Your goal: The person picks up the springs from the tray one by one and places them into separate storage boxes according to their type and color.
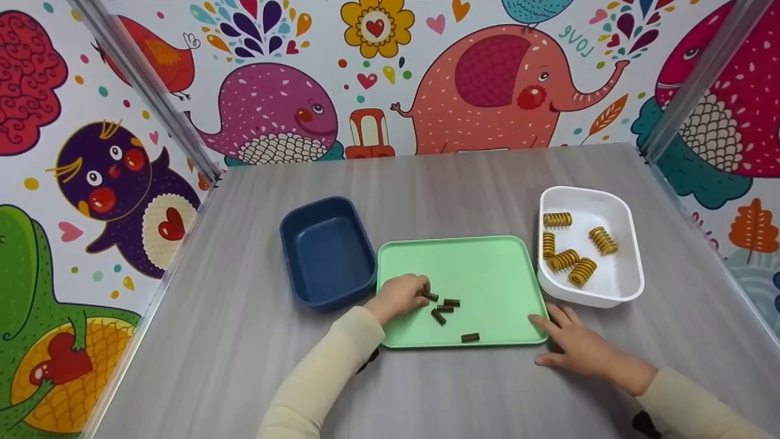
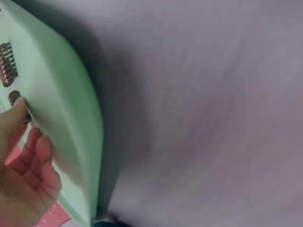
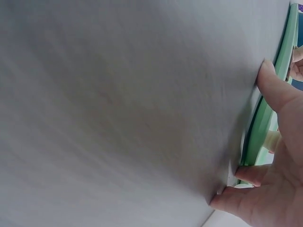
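On the left half of the green tray [image 1: 487, 268], my left hand [image 1: 399, 297] pinches a small dark coil spring [image 1: 431, 296] between thumb and fingers. The left wrist view shows this spring [image 2: 14, 97] partly hidden behind the thumb. Just beside it lie several similar dark springs [image 1: 451, 302], and another dark spring [image 1: 470, 337] sits by the tray's near edge. My right hand [image 1: 579, 344] rests at the tray's near right corner with fingers spread. In the right wrist view, fingertips of the right hand [image 3: 284, 156] touch the table and the tray's edge.
A navy blue bin [image 1: 332, 299] stands against the tray's left side. To the right, a white bin [image 1: 634, 268] holds several larger golden springs [image 1: 603, 240]. The grey table [image 1: 426, 195] is bounded by cartoon-printed walls [image 1: 378, 79] and metal posts.
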Demonstrator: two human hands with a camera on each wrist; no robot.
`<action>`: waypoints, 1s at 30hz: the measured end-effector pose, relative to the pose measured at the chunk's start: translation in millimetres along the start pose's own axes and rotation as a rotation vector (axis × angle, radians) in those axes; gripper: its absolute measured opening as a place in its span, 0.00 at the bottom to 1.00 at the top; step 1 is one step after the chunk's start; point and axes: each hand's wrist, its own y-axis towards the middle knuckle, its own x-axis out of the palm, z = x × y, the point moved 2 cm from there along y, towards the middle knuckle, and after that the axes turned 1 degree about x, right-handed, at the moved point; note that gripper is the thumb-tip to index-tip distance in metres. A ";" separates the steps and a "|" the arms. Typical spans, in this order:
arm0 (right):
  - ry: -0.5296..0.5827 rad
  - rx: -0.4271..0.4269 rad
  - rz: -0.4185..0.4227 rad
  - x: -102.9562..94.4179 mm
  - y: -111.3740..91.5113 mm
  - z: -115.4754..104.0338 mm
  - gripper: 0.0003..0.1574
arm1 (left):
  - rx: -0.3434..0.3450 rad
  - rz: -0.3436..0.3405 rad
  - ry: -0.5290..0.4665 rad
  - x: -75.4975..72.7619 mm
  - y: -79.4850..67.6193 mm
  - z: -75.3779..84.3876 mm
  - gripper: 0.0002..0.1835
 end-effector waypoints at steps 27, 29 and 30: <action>-0.018 0.003 0.019 2.2 -1.2 2.0 0.46 | -0.006 0.124 -0.052 4.3 0.4 -4.8 0.11; -0.012 0.006 0.013 2.1 -1.0 2.4 0.46 | -0.004 0.141 -0.054 3.0 -0.7 -5.4 0.11; -0.011 0.009 0.010 2.0 -1.1 2.5 0.46 | 0.005 0.154 -0.055 2.4 -1.1 -5.7 0.11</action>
